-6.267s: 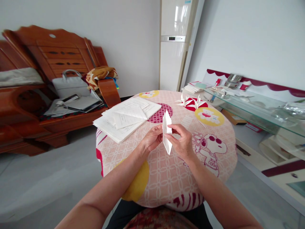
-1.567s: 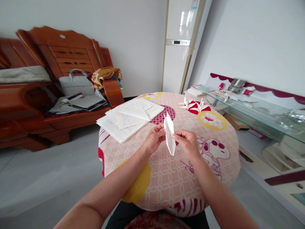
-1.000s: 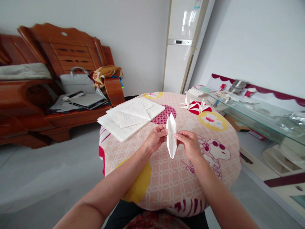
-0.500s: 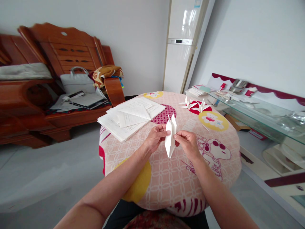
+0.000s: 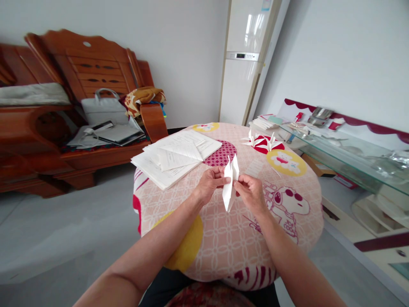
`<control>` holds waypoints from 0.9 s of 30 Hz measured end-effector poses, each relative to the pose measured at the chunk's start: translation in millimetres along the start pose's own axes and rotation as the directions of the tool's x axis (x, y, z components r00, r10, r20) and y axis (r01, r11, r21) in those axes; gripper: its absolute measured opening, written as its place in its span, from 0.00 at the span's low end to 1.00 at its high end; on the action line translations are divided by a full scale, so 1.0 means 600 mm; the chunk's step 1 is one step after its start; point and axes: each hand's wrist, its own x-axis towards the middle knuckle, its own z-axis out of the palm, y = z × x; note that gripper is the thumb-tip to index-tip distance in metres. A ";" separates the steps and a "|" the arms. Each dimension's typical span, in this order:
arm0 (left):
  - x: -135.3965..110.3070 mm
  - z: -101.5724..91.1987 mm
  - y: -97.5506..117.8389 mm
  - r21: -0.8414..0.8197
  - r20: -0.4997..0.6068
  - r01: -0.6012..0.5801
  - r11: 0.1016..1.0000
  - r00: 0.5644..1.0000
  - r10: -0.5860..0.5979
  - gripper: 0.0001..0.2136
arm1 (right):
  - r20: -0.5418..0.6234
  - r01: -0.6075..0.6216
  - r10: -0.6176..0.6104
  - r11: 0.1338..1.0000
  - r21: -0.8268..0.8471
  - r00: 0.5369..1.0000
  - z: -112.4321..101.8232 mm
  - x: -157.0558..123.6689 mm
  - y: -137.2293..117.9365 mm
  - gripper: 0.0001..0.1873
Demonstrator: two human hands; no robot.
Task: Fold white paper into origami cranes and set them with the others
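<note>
A folded white paper [image 5: 228,187], long and narrow with two points at its top, stands upright between my hands over the table. My left hand [image 5: 211,184] pinches its left side, thumb on the near face. From the right, the thumb and fingers of my right hand [image 5: 251,189] pinch its other edge. Some fingertips are hidden behind the paper. Beyond, near the table's far right, two folded paper cranes [image 5: 262,142] rest on a red patch of the cloth.
A stack of printed papers [image 5: 179,155] lies on the left of the round, cloth-covered table [image 5: 217,243]. More papers [image 5: 266,121] sit at the far right edge. A glass shelf [image 5: 351,153] stands to the right, a wooden bench [image 5: 96,68] to the left.
The folded paper has shifted very slightly right, and its two upper points stand a little differently. Both hands keep their pinch on it.
</note>
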 end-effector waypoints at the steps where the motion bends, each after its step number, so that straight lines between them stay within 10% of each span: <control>1: 0.000 0.000 0.000 0.004 0.007 -0.002 1.000 1.000 0.002 0.19 | -0.010 0.006 -0.006 1.000 -0.013 1.000 0.000 0.000 0.001 0.12; 27: 0.001 0.002 -0.001 0.099 -0.005 -0.021 0.995 1.000 0.021 0.15 | 0.171 -0.165 0.125 0.955 0.245 0.977 -0.006 0.007 0.012 0.15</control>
